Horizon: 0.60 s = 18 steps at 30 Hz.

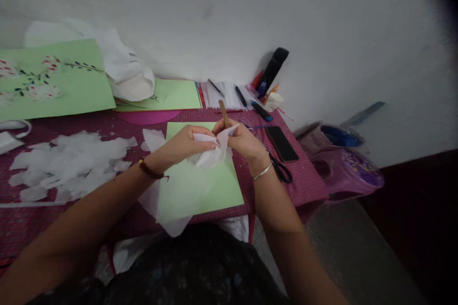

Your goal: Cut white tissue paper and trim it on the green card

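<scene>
Left hand: forearm comes in from the lower left, fingers curled and pinching the white tissue paper.
Right hand: wrist bent inward, closed on the tissue paper and a brown stick pointing up.
Tissue paper: between both hands, above the green sheet on the tabletop.

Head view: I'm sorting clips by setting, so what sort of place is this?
Probably a home craft corner: a low table with a red patterned cloth against a white wall, green paper sheets, torn white tissue paper and black-handled scissors.
</scene>
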Available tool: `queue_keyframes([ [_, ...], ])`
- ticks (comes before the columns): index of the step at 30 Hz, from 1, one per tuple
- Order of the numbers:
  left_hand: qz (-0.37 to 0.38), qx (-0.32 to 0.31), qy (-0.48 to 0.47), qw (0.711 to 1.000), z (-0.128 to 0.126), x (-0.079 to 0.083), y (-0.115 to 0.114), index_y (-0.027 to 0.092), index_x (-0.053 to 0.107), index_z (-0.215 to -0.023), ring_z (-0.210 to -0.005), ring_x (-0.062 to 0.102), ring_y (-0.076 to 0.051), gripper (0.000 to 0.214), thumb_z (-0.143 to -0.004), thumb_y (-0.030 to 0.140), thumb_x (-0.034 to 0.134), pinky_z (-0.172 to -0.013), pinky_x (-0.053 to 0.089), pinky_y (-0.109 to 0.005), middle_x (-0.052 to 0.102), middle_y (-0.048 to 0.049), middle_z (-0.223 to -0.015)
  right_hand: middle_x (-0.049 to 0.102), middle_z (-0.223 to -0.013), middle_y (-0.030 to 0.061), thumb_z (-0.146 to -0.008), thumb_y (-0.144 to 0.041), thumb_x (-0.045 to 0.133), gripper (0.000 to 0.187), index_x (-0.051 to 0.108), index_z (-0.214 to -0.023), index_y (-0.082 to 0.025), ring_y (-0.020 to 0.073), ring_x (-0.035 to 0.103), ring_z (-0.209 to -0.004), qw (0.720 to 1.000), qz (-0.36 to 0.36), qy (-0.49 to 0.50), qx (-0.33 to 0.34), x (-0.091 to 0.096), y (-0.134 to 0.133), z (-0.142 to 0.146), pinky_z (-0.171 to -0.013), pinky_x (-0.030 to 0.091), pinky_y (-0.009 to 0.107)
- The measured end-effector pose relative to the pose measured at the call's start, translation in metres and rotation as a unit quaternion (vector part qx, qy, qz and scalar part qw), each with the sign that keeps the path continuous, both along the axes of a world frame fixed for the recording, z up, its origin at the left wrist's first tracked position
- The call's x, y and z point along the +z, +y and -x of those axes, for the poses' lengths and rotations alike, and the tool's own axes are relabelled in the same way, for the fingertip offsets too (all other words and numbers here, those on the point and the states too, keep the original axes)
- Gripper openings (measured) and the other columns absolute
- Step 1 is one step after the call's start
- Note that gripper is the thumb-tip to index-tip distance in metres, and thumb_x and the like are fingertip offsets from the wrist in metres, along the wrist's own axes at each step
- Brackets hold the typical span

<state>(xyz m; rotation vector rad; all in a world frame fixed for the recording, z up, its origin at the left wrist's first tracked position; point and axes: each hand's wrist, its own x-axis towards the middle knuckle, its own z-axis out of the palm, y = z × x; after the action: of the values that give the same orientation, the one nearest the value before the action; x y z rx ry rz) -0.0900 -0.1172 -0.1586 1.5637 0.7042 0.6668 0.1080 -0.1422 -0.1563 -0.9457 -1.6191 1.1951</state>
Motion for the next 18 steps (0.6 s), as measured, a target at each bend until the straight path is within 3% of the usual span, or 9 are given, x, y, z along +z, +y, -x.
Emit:
queue_keyframes([
  [6,0.005,-0.012,0.001,1.000,0.001,-0.002,-0.001,0.015,0.074,-0.086,-0.055,0.052,-0.009,0.023,-0.079,0.038,0.073,-0.049,0.033,-0.021,0.067,-0.0010,-0.070,0.052,-0.067,-0.0042,-0.072,-0.019,0.061,0.007,0.060,-0.078,-0.020,0.0102,0.044,-0.060,0.999,0.004,-0.037,-0.020,0.001,0.000,-0.002,-0.055,0.034,0.024],
  [9,0.023,-0.012,-0.043,0.999,0.001,-0.001,0.001,0.016,0.073,-0.081,-0.057,0.054,-0.010,0.020,-0.074,0.035,0.077,-0.050,0.036,-0.021,0.068,-0.0013,-0.072,0.054,-0.067,-0.0045,-0.069,-0.019,0.063,0.008,0.061,-0.077,-0.020,0.0095,0.045,-0.058,0.999,0.007,-0.021,-0.042,-0.001,0.004,-0.001,-0.054,0.033,0.024],
  [13,0.111,0.068,-0.167,0.977,-0.002,-0.001,0.008,0.019,0.067,-0.076,-0.056,0.055,-0.011,0.019,-0.069,0.032,0.079,-0.050,0.040,-0.022,0.065,0.0011,-0.069,0.060,-0.070,-0.0042,-0.066,-0.026,0.070,0.015,0.062,-0.079,-0.022,0.0112,0.053,-0.061,0.988,0.068,0.087,-0.110,-0.008,0.010,0.004,-0.058,0.043,0.025],
  [18,0.131,0.151,-0.261,0.944,0.000,-0.007,0.023,0.021,0.061,-0.075,-0.064,0.058,-0.012,0.011,-0.079,0.027,0.069,-0.061,0.048,-0.025,0.064,0.0017,-0.072,0.071,-0.086,0.0008,-0.064,-0.033,0.075,0.029,0.064,-0.089,-0.022,0.0155,0.063,-0.073,0.959,0.102,0.175,-0.199,-0.012,0.015,0.008,-0.070,0.053,0.030],
])
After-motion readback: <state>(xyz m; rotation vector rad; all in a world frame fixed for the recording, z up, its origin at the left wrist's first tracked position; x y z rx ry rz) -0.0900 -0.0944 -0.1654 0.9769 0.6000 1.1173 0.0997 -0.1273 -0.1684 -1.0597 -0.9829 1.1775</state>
